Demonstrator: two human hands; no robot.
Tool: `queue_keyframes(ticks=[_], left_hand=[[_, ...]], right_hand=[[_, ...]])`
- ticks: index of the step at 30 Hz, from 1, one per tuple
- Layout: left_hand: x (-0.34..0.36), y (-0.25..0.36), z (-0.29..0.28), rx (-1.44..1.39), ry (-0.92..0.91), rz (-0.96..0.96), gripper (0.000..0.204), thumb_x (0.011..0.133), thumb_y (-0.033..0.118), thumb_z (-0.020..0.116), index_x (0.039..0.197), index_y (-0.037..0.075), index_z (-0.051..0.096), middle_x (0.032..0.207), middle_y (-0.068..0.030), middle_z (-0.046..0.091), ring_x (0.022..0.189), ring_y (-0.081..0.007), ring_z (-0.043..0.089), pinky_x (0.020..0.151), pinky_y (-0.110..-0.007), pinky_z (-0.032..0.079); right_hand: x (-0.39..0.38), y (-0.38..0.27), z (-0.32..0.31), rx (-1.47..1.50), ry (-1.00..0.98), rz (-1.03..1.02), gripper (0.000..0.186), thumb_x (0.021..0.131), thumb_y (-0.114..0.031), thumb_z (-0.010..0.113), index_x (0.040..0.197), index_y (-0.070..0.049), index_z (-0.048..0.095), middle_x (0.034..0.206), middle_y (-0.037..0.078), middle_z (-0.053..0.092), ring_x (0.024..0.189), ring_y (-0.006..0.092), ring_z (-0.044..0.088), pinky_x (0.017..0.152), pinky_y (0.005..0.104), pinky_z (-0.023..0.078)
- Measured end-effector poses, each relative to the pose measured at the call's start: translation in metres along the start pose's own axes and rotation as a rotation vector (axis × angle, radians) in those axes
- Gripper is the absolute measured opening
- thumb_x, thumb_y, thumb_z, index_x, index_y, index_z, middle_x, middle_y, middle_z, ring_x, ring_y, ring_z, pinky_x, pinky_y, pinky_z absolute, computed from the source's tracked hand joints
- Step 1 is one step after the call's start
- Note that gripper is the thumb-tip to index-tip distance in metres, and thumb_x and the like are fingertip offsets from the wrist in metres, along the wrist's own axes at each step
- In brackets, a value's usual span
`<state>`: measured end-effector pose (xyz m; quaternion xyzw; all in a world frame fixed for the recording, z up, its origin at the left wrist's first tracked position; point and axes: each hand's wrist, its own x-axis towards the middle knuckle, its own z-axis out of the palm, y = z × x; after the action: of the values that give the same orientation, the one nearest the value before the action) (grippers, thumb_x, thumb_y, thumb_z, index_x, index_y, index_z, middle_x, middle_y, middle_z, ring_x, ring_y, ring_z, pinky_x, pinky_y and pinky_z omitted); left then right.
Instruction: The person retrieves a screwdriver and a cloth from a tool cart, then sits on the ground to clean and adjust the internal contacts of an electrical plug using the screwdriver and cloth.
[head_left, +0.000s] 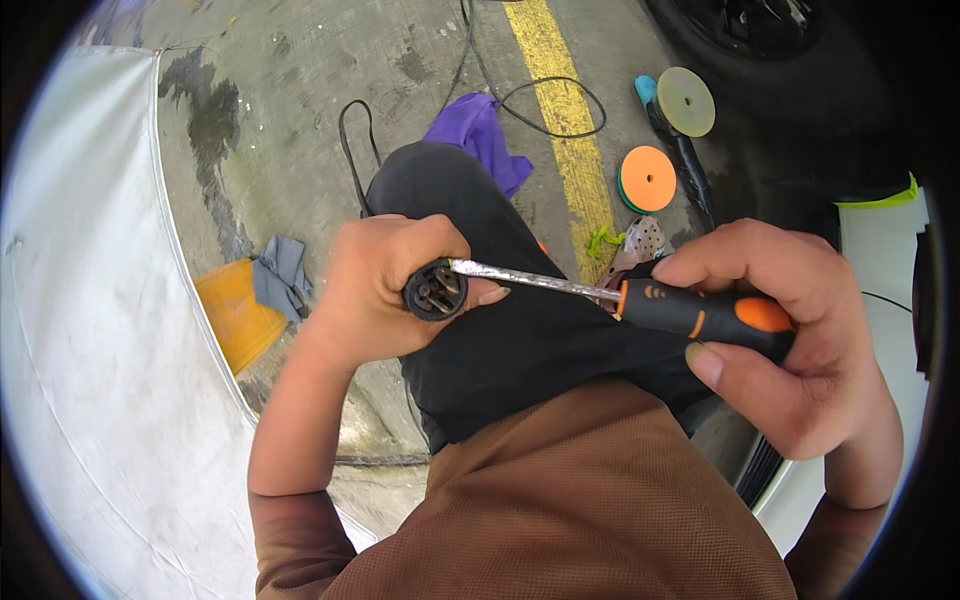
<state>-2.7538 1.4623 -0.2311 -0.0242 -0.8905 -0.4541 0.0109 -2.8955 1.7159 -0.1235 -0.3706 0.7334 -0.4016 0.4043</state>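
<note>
My left hand (385, 285) is closed around a round black electrical plug (436, 290), its open end facing up. Metal parts show inside the plug's rim. In my right hand (815, 320) is a screwdriver (655, 304) with a black and orange handle, gripped between thumb and fingers. Its metal shaft points left, and the tip meets the plug's upper right edge, close to my left thumb. Whether the tip reaches inside cannot be made out. Both hands are above my dark trousers (500, 340).
A black cable (352, 105) loops over the concrete behind my left hand. Beyond my knee lies a purple cloth (480, 140). An orange pad (648, 180) and a yellowish pad (687, 102) lie near a dark car wheel (750, 25). White sheeting (100, 250) borders the left.
</note>
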Motion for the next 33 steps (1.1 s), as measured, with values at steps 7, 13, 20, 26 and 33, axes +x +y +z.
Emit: queue_keyframes(ticks=[7, 13, 20, 26, 33], left_hand=[[-0.004, 0.001, 0.012, 0.099, 0.104, 0.05, 0.033, 0.066, 0.017, 0.087, 0.063, 0.014, 0.054, 0.053, -0.0026, 0.05, 0.049, -0.0238, 0.056, 0.049, -0.032, 0.041], [-0.004, -0.005, 0.02, 0.188, 0.151, 0.075, 0.028, 0.07, 0.013, 0.08, 0.063, 0.015, 0.053, 0.051, -0.0032, 0.048, 0.047, -0.0251, 0.053, 0.048, -0.034, 0.041], [-0.001, -0.008, 0.019, 0.161, 0.14, 0.088, 0.027, 0.069, 0.004, 0.078, 0.063, 0.012, 0.053, 0.052, -0.0033, 0.049, 0.046, -0.0232, 0.053, 0.047, -0.032, 0.039], [-0.001, -0.007, 0.016, 0.142, 0.14, 0.099, 0.028, 0.068, 0.001, 0.078, 0.063, 0.011, 0.053, 0.053, -0.0036, 0.049, 0.046, -0.0226, 0.051, 0.047, -0.031, 0.037], [-0.002, -0.007, 0.014, 0.141, 0.125, 0.089, 0.028, 0.068, 0.002, 0.079, 0.063, 0.011, 0.053, 0.053, -0.0041, 0.048, 0.045, -0.0235, 0.051, 0.046, -0.031, 0.037]], right_hand=[[-0.007, 0.003, 0.013, -0.068, -0.037, -0.128, 0.048, 0.068, 0.0, 0.063, 0.115, 0.009, 0.066, 0.082, 0.015, 0.07, 0.058, 0.0189, 0.058, 0.054, 0.0296, 0.044], [-0.005, -0.002, 0.014, -0.224, -0.022, -0.186, 0.044, 0.071, 0.004, 0.064, 0.114, 0.008, 0.067, 0.075, 0.015, 0.066, 0.054, 0.017, 0.054, 0.049, 0.0289, 0.041], [0.001, -0.001, 0.023, -0.15, 0.026, -0.133, 0.042, 0.071, 0.007, 0.062, 0.113, 0.008, 0.069, 0.071, 0.012, 0.064, 0.051, 0.0158, 0.051, 0.047, 0.0292, 0.037], [0.006, -0.001, 0.027, -0.132, 0.042, -0.152, 0.041, 0.071, 0.007, 0.062, 0.112, 0.008, 0.068, 0.067, 0.011, 0.062, 0.051, 0.0158, 0.05, 0.047, 0.0283, 0.036], [0.006, -0.004, 0.026, -0.13, 0.032, -0.144, 0.042, 0.071, 0.006, 0.063, 0.112, 0.008, 0.069, 0.065, 0.01, 0.061, 0.051, 0.0158, 0.05, 0.047, 0.0283, 0.036]])
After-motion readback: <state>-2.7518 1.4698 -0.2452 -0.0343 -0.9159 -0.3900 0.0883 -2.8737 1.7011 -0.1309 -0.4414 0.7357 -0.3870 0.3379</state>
